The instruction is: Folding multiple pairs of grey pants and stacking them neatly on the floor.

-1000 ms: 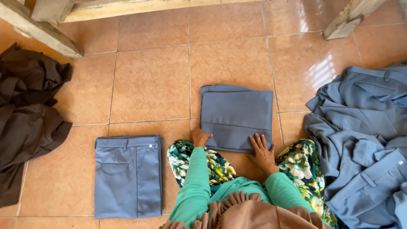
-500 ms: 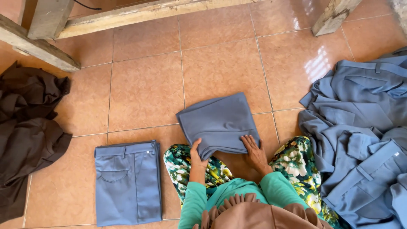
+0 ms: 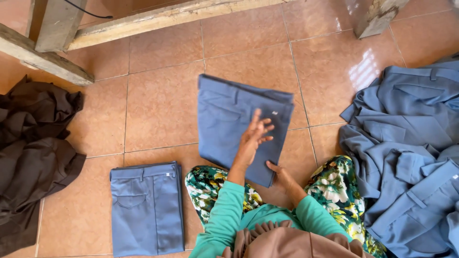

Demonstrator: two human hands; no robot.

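The folded blue-grey trousers [image 3: 234, 126] lie on the tiled floor [image 3: 162, 95] before the knees, pocket seams up, a small white tag near the waistband. The left hand [image 3: 252, 136] rests flat, fingers spread; the right hand [image 3: 279, 173] pinches their lower edge.

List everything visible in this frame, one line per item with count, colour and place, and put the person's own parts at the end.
folded trousers in hand: 1, blue-grey, centre, lifted over the floor
folded trousers on floor: 1, blue-grey, lower left of centre, lying flat
pile of unfolded garments: 1 heap, blue-grey, right edge
pile of dark cloth: 1 heap, dark brown, left edge
wooden beams: several, pale weathered wood, along the top
tiled floor: orange-brown, glossy, throughout
floral garment over knees: 1, green and white, bottom centre
left hand: flat on top of the held trousers
right hand: at their lower corner, gripping the edge
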